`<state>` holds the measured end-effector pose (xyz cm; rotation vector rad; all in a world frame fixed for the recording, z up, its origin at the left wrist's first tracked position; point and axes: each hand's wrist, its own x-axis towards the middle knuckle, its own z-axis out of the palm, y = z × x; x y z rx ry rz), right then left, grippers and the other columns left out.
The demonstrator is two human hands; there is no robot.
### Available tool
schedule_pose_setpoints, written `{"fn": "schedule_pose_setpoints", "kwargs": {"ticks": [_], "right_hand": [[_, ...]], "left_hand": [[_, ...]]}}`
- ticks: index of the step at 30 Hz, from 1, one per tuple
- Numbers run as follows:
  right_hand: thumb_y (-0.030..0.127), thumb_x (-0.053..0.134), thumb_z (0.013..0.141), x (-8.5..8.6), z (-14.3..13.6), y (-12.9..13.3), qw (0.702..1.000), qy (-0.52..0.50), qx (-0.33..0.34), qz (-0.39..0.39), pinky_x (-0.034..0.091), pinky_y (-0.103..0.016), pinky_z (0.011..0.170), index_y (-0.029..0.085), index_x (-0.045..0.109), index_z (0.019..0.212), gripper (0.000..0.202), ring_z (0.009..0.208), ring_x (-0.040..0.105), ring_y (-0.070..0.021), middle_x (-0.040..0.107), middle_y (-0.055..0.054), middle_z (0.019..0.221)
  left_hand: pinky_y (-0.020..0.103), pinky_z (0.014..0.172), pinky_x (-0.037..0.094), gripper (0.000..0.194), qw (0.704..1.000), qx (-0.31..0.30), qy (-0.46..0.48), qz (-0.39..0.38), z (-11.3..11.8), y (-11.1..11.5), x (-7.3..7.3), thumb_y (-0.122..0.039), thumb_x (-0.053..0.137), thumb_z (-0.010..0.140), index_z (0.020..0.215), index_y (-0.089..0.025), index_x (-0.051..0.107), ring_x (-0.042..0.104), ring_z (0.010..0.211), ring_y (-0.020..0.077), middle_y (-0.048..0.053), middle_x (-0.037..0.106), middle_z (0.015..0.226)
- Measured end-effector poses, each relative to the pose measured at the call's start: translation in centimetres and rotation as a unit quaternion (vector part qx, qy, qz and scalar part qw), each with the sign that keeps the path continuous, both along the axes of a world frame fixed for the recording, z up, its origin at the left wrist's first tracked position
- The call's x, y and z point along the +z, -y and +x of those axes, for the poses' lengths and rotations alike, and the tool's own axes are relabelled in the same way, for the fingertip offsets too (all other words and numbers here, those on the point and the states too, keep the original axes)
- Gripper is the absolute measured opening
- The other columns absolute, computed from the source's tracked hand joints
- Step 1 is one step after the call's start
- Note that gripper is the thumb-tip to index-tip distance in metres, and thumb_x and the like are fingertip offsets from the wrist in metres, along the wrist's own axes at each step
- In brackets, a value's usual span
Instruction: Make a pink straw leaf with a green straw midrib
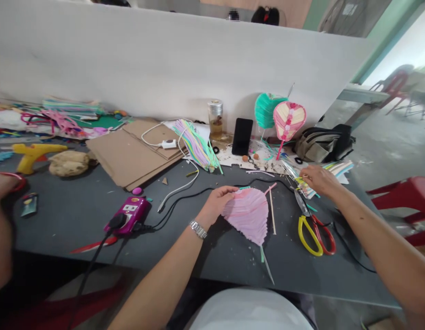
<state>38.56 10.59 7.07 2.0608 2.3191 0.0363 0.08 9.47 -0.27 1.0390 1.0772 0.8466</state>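
Note:
My left hand (217,205), with a metal watch on its wrist, grips the upper left edge of a pink heart-shaped hand fan (247,213) made of rows of fuzzy pipe cleaners. The fan lies near the table's front edge, and a green stub and a thin pointed stick (268,270) show at its lower tip. Over at the right, my right hand (318,181) is at a pile of yellow and white strips (307,188), its fingers curled in; what they pinch is hidden. Scissors (310,236) with one yellow and one red handle lie just below that hand.
Two finished fans, one green (267,110) and one pink and cream (290,120), stand behind a black phone (242,136). Pipe cleaners (197,144), cardboard (130,156), a purple power socket (128,214), cables and a yellow glue gun (30,156) spread leftward. Another person's arm (1,229) is at far left.

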Motion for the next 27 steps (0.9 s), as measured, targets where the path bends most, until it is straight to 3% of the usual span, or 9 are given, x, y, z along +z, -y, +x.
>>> {"fn": "schedule_pose_setpoints", "kwargs": {"ticks": [8,14,19,22,27], "right_hand": [[0.015,0.055,0.088,-0.9,0.7,-0.1,1.000,-0.010,-0.004,0.022,0.044,-0.032,0.081,0.017,0.076,0.088,0.021,0.094,0.065,-0.0262,0.074,-0.013,0.094],[0.011,0.053,0.085,-1.3,0.7,0.4,0.997,-0.036,-0.006,0.064,0.044,-0.033,0.080,0.018,0.074,0.085,0.023,0.090,0.064,-0.0263,0.074,-0.010,0.089],[0.012,0.051,0.087,-1.7,-1.9,1.3,0.987,-0.075,0.076,0.117,0.042,-0.037,0.091,0.018,0.071,0.085,0.021,0.099,0.060,-0.0270,0.072,-0.012,0.094],[0.016,0.052,0.089,-2.7,-3.0,1.7,0.971,-0.131,0.126,0.153,0.043,-0.039,0.089,0.019,0.069,0.084,0.018,0.094,0.059,-0.0267,0.070,-0.011,0.089],[0.015,0.051,0.088,-4.0,-2.3,1.9,0.974,-0.150,0.072,0.151,0.048,-0.035,0.079,0.020,0.068,0.082,0.018,0.083,0.061,-0.0237,0.069,-0.008,0.081]], "left_hand": [[0.028,0.069,0.041,0.043,1.000,-0.001,-0.001,0.001,-0.1,0.0,0.3,-0.044,0.083,0.061,0.094,-0.017,0.079,0.060,0.074,0.0176,0.005,0.076,0.088],[0.027,0.067,0.041,0.048,1.000,-0.005,-0.011,-0.007,-0.3,-0.2,0.1,-0.046,0.084,0.059,0.097,-0.017,0.080,0.060,0.073,0.0173,0.006,0.076,0.089],[0.028,0.069,0.042,0.046,1.000,0.001,-0.019,0.005,-0.2,0.1,0.4,-0.045,0.083,0.060,0.095,-0.016,0.080,0.061,0.075,0.0178,0.007,0.077,0.091],[0.028,0.070,0.042,0.046,1.000,-0.008,-0.021,0.005,-0.1,0.1,0.6,-0.045,0.082,0.060,0.096,-0.017,0.080,0.060,0.075,0.0180,0.006,0.077,0.090],[0.029,0.073,0.042,0.044,0.999,-0.018,-0.027,0.010,-0.2,-0.1,0.3,-0.044,0.082,0.062,0.096,-0.017,0.080,0.061,0.080,0.0193,0.006,0.077,0.094]]}}
